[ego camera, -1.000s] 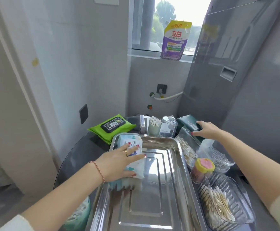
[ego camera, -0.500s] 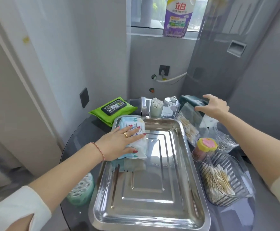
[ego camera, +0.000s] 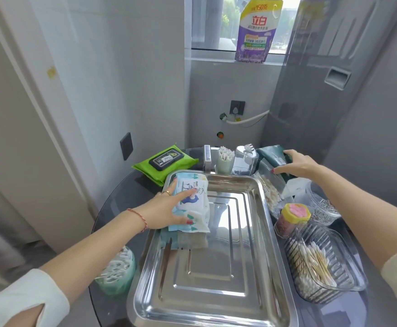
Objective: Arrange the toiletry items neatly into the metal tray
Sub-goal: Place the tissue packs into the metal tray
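Observation:
A shiny metal tray [ego camera: 216,300] lies on a dark round table. In its far left corner sits a pale blue pack of baby wipes [ego camera: 194,204], and my left hand [ego camera: 166,210] grips that pack from the left side. My right hand [ego camera: 296,165] rests on a dark green packet [ego camera: 269,153] beyond the tray's far right corner, fingers curled over it. Around the tray lie a green wipes pack [ego camera: 164,164], a cup of cotton swabs [ego camera: 225,159], a clear dispenser [ego camera: 243,160] and a clear box of swabs [ego camera: 320,265].
A bag of swabs [ego camera: 272,192], a jar with a yellow-pink lid [ego camera: 292,218] and a clear bowl of clips [ego camera: 322,206] crowd the table's right side. A green tub of floss picks [ego camera: 116,271] stands at the left edge. Walls close in behind.
My left hand has pushed the wipes pack further into the tray's far left corner. My right hand has stayed on the dark green packet. The view has tilted down.

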